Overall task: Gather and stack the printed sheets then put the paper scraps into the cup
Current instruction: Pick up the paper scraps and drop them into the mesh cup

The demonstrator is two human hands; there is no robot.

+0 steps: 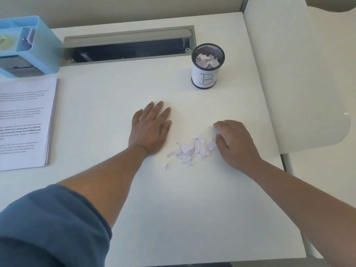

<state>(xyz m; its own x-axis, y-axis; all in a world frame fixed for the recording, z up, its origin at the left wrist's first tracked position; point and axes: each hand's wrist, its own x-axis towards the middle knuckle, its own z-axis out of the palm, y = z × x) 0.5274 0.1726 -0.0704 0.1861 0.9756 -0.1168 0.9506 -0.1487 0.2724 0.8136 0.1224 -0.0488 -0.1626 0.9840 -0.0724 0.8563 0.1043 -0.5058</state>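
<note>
Item: loose pile of small torn white paper scraps [189,150], desk centre, between hands.
Left hand [150,128]: flat, fingers straight, empty.
Right hand [234,142]: fingers curled, touching pile edge; grip unclear.
Black mesh cup with white "B" label [207,66]: 1 o'clock, part-filled.
Stacked printed white sheets [25,122]: 9 o'clock.
Method: sweep scraps together, pinch compact clump, catch strays.

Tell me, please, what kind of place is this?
Probably an office desk: a white desk with a cable slot, a stack of printed sheets, a blue desk organiser and a mesh cup.
</note>
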